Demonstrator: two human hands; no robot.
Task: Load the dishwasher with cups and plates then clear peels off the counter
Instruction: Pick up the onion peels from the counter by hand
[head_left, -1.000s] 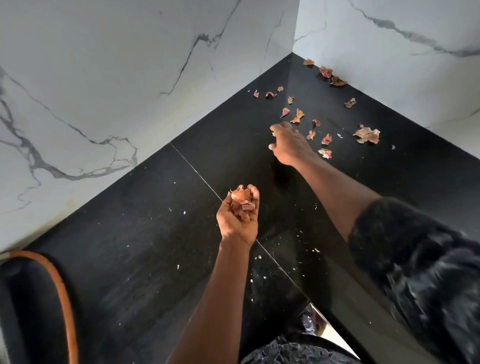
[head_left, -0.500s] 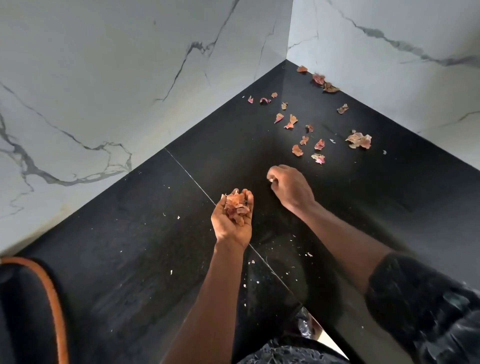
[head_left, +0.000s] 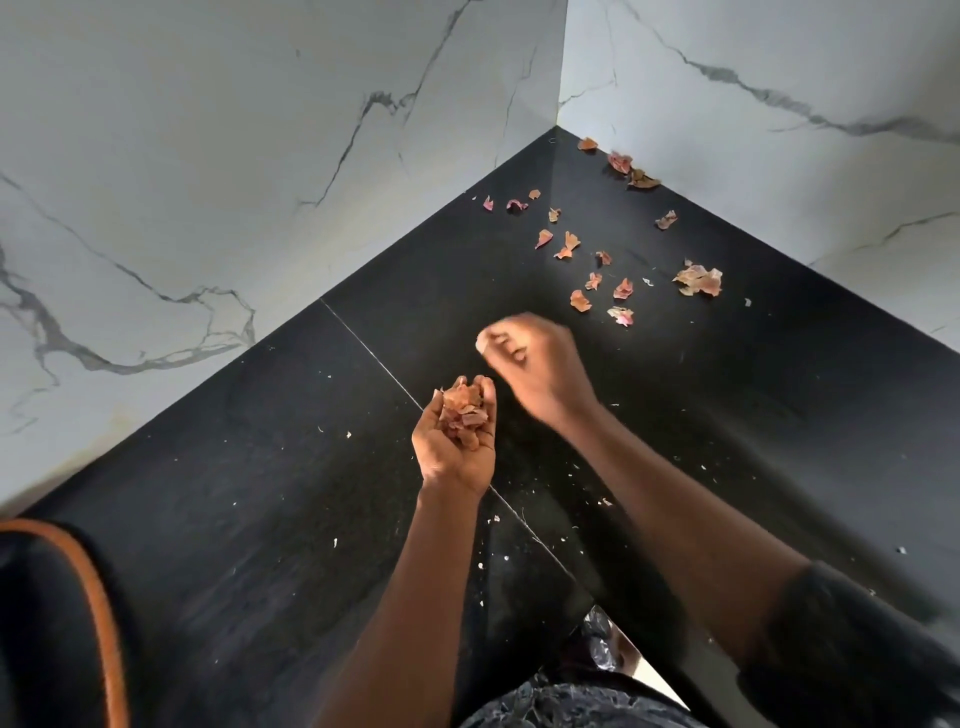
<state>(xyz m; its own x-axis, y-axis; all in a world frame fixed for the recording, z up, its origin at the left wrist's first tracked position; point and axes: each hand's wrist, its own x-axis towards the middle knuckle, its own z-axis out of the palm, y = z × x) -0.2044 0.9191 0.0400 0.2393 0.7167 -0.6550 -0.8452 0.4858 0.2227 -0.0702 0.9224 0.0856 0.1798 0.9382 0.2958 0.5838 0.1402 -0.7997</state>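
Step in hand: clearing peels off the desk (head_left: 260, 519); no dishwasher in view.
Left hand (head_left: 457, 447): centre of frame, palm up, fingers (head_left: 485, 387) curled into a cup round the gathered peels (head_left: 465, 413).
Right hand (head_left: 540, 369): just above and right of the left, motion-blurred. Its fingers (head_left: 501, 338) are curled and aimed upper left (the pale spot at the tips could be a nail or a scrap; cannot tell if anything is held).
Loose peels (head_left: 623, 289): flat on the desk, up and right of the right hand's fingers, toward the wall corner (head_left: 558, 119).
Nearest flakes (head_left: 621, 315): near the right knuckles, not touching them.
Largest clump (head_left: 698, 280): further right.
Nearer hand: right, as judged; the left is full and sits lower in frame.
Long axis of scatter: a loose band running diagonally from frame centre up to the corner, with three pieces at the right wall's foot.
Pointing: single flakes are irregular with no common heading; any approach angle should serve.
Risk, judged: thin flakes lie flush and may need a fingertip scrape.
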